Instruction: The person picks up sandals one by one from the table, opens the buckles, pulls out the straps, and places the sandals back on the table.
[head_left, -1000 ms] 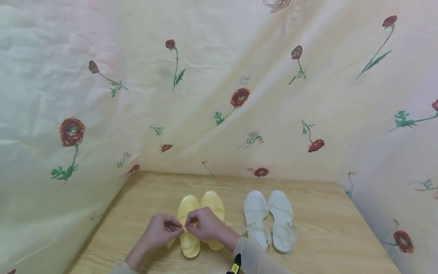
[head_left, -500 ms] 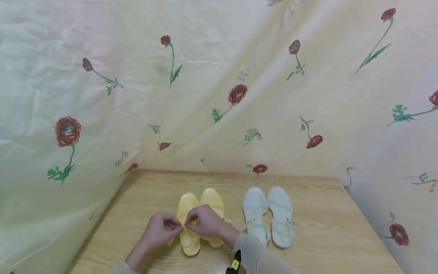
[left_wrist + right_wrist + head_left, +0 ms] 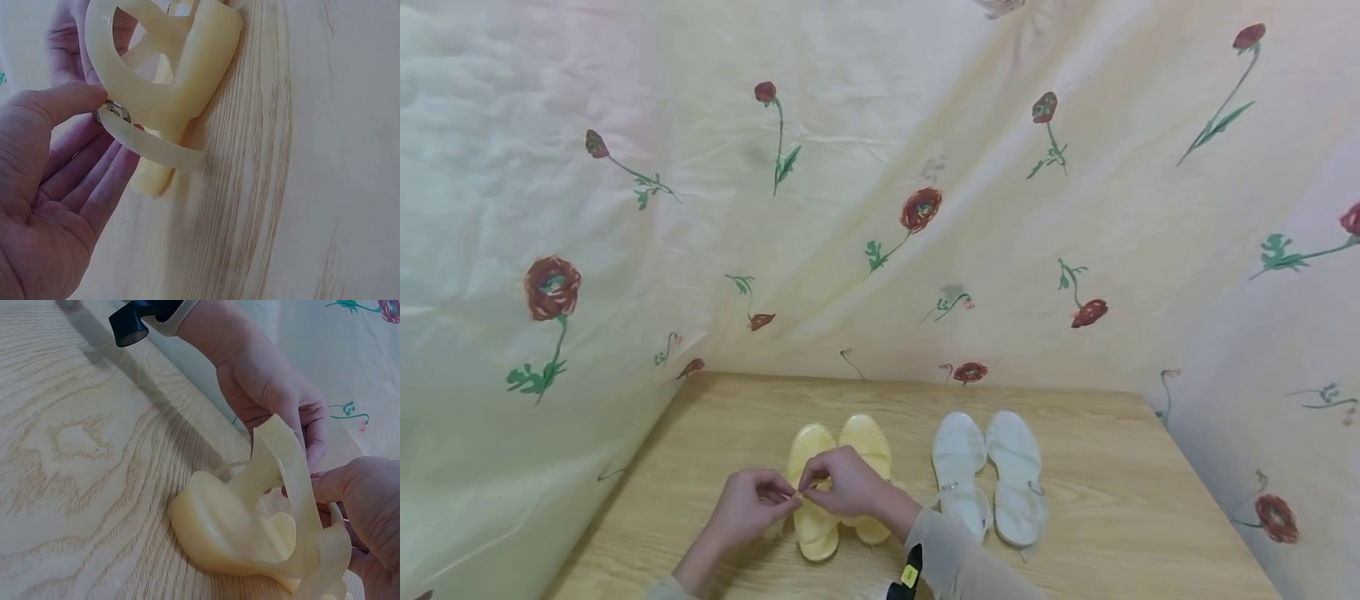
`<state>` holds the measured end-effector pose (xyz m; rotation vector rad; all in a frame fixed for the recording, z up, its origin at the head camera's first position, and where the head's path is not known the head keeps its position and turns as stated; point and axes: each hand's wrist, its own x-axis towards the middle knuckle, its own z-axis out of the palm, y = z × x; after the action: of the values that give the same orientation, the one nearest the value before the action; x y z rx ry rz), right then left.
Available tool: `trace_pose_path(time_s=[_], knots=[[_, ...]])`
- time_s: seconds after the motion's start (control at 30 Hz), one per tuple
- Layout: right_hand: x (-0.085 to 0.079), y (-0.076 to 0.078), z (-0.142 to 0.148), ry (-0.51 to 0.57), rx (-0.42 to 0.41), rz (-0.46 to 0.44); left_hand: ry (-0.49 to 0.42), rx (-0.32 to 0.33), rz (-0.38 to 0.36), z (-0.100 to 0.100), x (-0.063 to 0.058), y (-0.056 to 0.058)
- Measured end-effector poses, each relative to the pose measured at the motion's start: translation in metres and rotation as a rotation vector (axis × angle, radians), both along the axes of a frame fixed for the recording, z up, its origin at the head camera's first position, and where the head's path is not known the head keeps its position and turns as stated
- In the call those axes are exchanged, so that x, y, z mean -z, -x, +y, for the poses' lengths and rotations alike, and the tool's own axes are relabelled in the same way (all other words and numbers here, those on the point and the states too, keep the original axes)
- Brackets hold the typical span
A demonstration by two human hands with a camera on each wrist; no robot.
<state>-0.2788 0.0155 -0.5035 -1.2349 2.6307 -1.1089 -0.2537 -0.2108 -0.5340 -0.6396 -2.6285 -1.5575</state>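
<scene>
A pair of yellow sandals stands side by side on the table, toes away from me. My left hand (image 3: 752, 504) is at the left yellow sandal (image 3: 811, 446). It pinches that sandal's strap (image 3: 156, 149) at a small metal buckle (image 3: 119, 112), thumb on top, in the left wrist view. From the other side my right hand (image 3: 848, 483) also pinches at the strap, its fingertips meeting those of the left over the sandal. My right hand partly covers the right yellow sandal (image 3: 867, 437).
To the right, a pair of whitish sandals (image 3: 958, 442) lies on the wood-grain table (image 3: 1112, 483). Flower-printed cloth (image 3: 850, 167) hangs at the back and both sides. A black device (image 3: 910, 575) sits by my right sleeve (image 3: 951, 554).
My right hand has shifted slightly left, its fingertips closer to my left hand's. The left hand has kept its hold, and the sandals have stayed in place. The head view has tilted a little.
</scene>
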Motion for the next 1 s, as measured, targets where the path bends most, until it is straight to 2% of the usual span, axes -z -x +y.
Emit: trace_pose_path(time_s=[0.3,0.53,0.67,1.0], knots=[[0.0011,-0.0024,0.0031,-0.035,0.045,0.031,-0.013,-0.009,0.006,-0.0006,0.0002,-0.0022],[-0.0012,-0.0008,0.0025,0.019,0.014,0.028,-0.01,-0.02,-0.004,0.0028,0.0006,-0.001],[-0.0012,0.0002,0.0016,0.006,0.001,0.029,-0.011,-0.019,-0.006,0.005,-0.0011,-0.001],[0.0005,-0.0018,0.0044,-0.045,0.064,0.009,0.013,-0.038,-0.011,0.0032,-0.0015,-0.0021]])
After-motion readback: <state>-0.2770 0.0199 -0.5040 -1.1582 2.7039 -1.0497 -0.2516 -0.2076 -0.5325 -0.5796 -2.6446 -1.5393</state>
